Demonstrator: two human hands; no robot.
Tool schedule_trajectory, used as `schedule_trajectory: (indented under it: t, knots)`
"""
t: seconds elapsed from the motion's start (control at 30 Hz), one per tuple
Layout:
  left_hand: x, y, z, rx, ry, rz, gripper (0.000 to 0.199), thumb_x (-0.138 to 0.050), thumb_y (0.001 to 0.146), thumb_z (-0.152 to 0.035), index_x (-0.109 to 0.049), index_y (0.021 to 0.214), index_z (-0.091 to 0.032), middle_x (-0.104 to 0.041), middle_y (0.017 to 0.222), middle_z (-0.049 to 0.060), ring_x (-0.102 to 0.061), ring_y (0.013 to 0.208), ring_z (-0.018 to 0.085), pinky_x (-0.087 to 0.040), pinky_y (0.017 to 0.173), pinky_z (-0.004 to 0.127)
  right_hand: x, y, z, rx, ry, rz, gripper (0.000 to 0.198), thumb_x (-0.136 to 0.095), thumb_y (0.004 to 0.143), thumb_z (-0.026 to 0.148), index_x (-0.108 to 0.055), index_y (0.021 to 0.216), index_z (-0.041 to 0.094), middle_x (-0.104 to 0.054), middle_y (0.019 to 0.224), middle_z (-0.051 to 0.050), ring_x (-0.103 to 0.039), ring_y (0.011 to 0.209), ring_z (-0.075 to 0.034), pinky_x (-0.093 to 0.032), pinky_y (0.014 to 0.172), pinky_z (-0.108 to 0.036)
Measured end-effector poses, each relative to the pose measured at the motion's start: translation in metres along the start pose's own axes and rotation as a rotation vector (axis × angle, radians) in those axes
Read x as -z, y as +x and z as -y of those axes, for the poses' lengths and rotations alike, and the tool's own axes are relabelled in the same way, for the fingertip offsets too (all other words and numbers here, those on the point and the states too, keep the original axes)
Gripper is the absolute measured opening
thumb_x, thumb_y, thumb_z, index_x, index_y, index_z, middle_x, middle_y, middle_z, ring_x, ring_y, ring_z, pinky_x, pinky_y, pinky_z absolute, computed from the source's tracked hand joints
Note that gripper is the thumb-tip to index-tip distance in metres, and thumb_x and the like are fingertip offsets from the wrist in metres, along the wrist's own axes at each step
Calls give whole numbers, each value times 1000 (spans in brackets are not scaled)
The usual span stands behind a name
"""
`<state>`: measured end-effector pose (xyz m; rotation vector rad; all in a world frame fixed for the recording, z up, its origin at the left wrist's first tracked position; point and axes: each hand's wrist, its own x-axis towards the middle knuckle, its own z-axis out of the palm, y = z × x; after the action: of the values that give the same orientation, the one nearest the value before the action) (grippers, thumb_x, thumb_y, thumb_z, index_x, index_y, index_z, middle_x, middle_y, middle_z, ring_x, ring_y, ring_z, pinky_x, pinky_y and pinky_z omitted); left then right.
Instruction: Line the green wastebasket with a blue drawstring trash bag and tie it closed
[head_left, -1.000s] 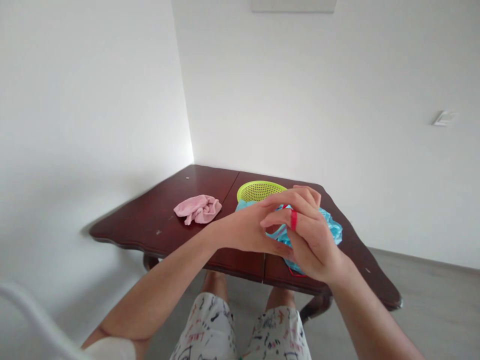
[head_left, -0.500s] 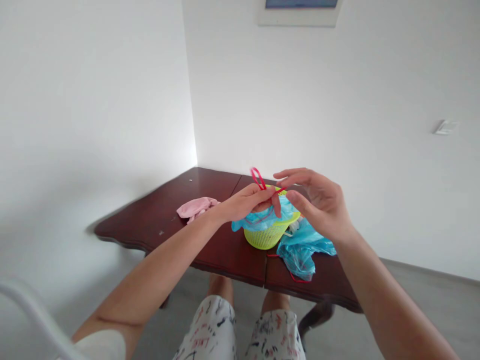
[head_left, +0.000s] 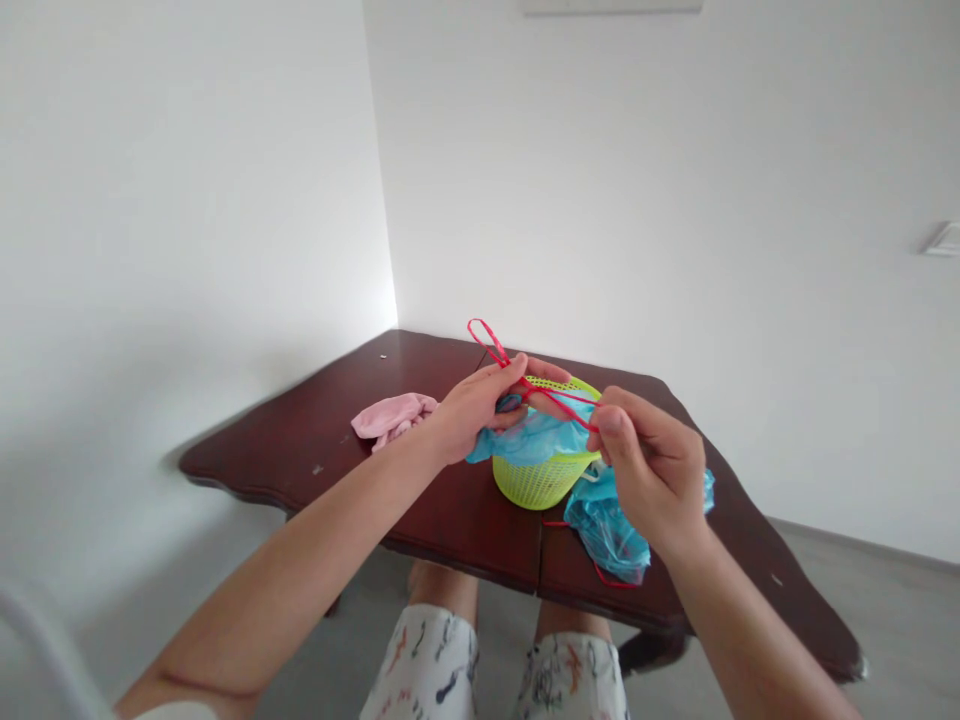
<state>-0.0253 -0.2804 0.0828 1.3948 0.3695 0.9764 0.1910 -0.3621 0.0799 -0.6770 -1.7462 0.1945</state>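
Note:
A red drawstring (head_left: 559, 393) is stretched between my two hands, above a yellow-green mesh basket (head_left: 536, 485). My left hand (head_left: 491, 395) pinches it between thumb and fingers, and a loop of it sticks up beyond the thumb. My right hand (head_left: 649, 455) is closed on the string's other end. A light blue plastic bag (head_left: 544, 435) lies over the basket's mouth and reaches under my left hand. Another blue plastic bag (head_left: 611, 525) with red strings lies crumpled on the table below my right hand, which partly hides it.
A crumpled pink cloth (head_left: 394, 415) lies left of the basket on the dark wooden table (head_left: 465, 525). White walls (head_left: 600, 200) meet behind the table. My knees are under its front edge.
My right hand has closed on the red drawstring and drawn it to the right and down. The string now runs taut between both hands; the view has tilted slightly downward.

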Motion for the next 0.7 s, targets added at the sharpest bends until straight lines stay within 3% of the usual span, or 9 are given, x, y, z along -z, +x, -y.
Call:
schedule_trajectory:
  t: [0.1,0.2,0.27,0.33,0.4,0.5,0.53,0.6,0.7]
  knots:
    - [3,-1,2,48,-38,6,53,-70,115,-66,-83,123,-15,-65,59,-2,-39,43,8,-43,48,19,-11,-17,-6,110,-34,152,33,-61,123,28,-62,90,25,-60,79,2,-53,69,-16,-39,68,-34]
    - [4,-2,4,68,-63,35,55,-70,114,-70,-81,121,-16,-67,59,-2,-31,38,6,-35,43,18,-21,-32,-13,133,-180,362,33,-61,122,23,-58,89,25,-65,84,0,-56,76,-18,-41,72,-35]
    - [2,-6,4,65,-46,91,57,-63,116,-73,-78,119,-18,-67,58,-2,-38,37,9,-35,42,19,-23,-40,-19,101,-225,420,32,-60,122,23,-59,90,24,-67,86,0,-58,77,-18,-43,73,-36]
    - [-2,-14,-1,13,52,130,58,-51,122,-72,-74,116,-20,-64,56,-3,-47,41,12,-38,44,21,-19,-43,-23,110,-223,331,23,-62,121,25,-65,98,24,-69,92,-2,-63,84,-20,-47,77,-37]
    - [-7,-24,-9,-59,257,155,54,-42,127,-64,-71,114,-21,-60,58,-4,-51,46,12,-42,49,22,-12,-42,-26,135,-220,161,12,-62,121,31,-72,121,24,-76,118,-9,-70,108,-26,-54,96,-42]
    - [-16,-34,-26,-180,706,245,39,-43,129,-46,-72,117,-23,-67,71,-2,-60,59,14,-50,63,26,-6,-32,-29,85,-170,57,40,-52,124,39,-62,161,29,-70,158,-14,-65,147,-34,-47,126,-55]
    - [-19,-35,-30,-241,857,262,33,-46,128,-41,-73,120,-23,-72,79,0,-65,66,16,-53,68,28,-6,-28,-30,46,-133,82,41,-49,126,40,-61,164,31,-73,156,-12,-66,147,-33,-47,128,-55]
    - [-22,-34,-35,-405,1084,210,25,-50,125,-34,-73,124,-25,-82,100,5,-76,85,21,-60,82,34,-11,-22,-33,-43,-26,134,38,-47,128,43,-69,156,32,-82,131,-8,-75,124,-29,-56,116,-48]
    - [-22,-27,-29,-602,1164,41,26,-51,125,-29,-73,138,-26,-85,131,10,-80,120,27,-63,108,44,-22,-20,-42,-199,131,148,41,-47,128,51,-82,123,30,-78,94,-3,-72,87,-22,-63,86,-36]
